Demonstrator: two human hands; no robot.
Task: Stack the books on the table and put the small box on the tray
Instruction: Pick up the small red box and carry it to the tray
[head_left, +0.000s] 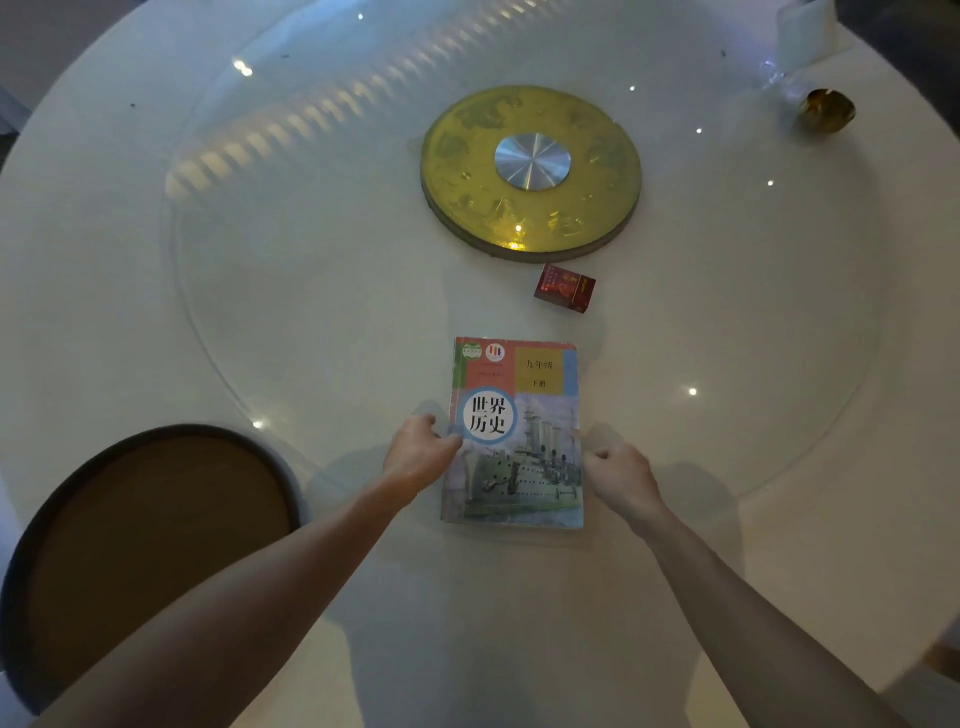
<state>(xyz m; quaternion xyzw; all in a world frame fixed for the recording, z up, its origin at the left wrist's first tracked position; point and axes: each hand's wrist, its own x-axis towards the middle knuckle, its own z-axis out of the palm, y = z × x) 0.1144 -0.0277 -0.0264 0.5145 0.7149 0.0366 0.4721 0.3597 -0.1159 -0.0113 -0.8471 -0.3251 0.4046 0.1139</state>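
A stack of books (519, 410) lies on the white round table, a colourful textbook with a warship picture on top. My left hand (421, 449) rests against the stack's left edge, thumb on the cover. My right hand (615, 475) is curled into a fist beside the stack's right edge; I cannot tell whether it touches. A small red box (564, 287) lies on the glass just beyond the books. The round brown tray (156, 545) with a dark rim sits at the near left with nothing on it.
A glass turntable (311, 312) covers the table's middle, with a gold disc (530, 171) at its hub. A small brass-coloured cup (826, 110) and clear glassware (779, 78) stand at the far right.
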